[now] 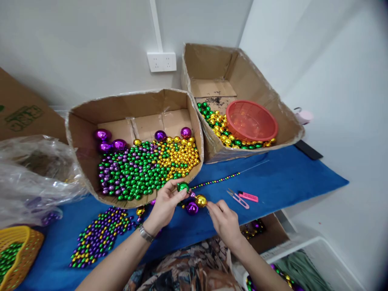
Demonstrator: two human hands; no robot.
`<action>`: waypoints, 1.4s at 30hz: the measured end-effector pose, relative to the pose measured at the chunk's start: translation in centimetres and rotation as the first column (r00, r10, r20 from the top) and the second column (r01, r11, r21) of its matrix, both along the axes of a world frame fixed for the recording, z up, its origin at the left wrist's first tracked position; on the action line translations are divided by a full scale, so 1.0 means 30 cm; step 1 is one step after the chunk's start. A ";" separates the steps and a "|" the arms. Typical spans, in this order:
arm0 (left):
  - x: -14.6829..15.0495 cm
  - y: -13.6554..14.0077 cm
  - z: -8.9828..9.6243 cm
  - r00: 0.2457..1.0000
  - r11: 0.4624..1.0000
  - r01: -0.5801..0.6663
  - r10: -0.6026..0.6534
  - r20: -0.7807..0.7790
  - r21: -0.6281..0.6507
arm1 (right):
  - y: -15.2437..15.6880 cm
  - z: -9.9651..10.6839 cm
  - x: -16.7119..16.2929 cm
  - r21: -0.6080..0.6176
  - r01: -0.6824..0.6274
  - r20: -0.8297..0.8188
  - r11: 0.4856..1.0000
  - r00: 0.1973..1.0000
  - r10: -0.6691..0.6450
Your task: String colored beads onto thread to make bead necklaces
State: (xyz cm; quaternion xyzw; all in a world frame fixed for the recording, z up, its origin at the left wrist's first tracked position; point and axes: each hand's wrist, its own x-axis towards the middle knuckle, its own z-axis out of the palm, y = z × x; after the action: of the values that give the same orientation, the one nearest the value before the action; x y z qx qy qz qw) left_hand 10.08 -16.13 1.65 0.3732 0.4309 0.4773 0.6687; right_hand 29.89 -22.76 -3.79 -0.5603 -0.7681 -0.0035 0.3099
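Observation:
My left hand (pixel 163 204) pinches a large shiny green bead (pixel 182 186) between thumb and fingers, just in front of a cardboard box. Close beside that bead are a large gold bead (pixel 201 201) and a large purple bead (pixel 192 208), with smaller beads among them. At the gold bead's right side, the fingertips of my right hand (pixel 224 222) are pressed together; what they hold is too small to make out. Behind the hands, a strand of small beads (pixel 216 180) lies on the blue cloth, a thin bare wire or thread running out of its far end.
Two cardboard boxes (pixel 133 99) of loose beads stand at the back, the right one with a red basket (pixel 251 121) inside. Pink thread snips (pixel 239 199) and a pink-labelled item (pixel 249 197) lie right. Loose small beads (pixel 104 232) and a yellow basket (pixel 33 246) are left.

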 end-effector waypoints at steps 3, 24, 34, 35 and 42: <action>0.007 -0.003 0.005 0.999 1.000 -0.028 0.028 0.018 -0.010 | -0.001 0.009 -0.006 -0.022 0.002 -0.036 1.000 0.999 -0.003; 0.016 -0.006 -0.029 0.986 0.992 -0.095 0.105 0.127 -0.084 | -0.002 0.019 -0.013 -0.039 -0.050 -0.061 0.998 0.997 0.048; 0.010 -0.002 -0.017 0.992 0.994 -0.091 0.097 0.087 -0.065 | 0.000 0.025 -0.019 -0.090 -0.090 -0.134 0.992 0.988 0.077; 0.009 -0.002 -0.017 0.991 0.994 -0.084 0.092 0.100 -0.074 | -0.003 0.022 -0.022 -0.097 -0.091 -0.147 0.991 0.986 0.076; 0.003 -0.005 -0.010 0.992 0.995 -0.067 0.074 0.099 -0.071 | -0.003 0.003 -0.020 -0.028 -0.088 -0.124 0.996 0.989 0.084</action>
State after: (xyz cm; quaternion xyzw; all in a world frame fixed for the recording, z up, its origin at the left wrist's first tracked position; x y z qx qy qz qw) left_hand 10.17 -16.27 1.36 0.3103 0.4253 0.5040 0.6847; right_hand 29.30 -22.85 -3.69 -0.5309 -0.7711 0.0569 0.3470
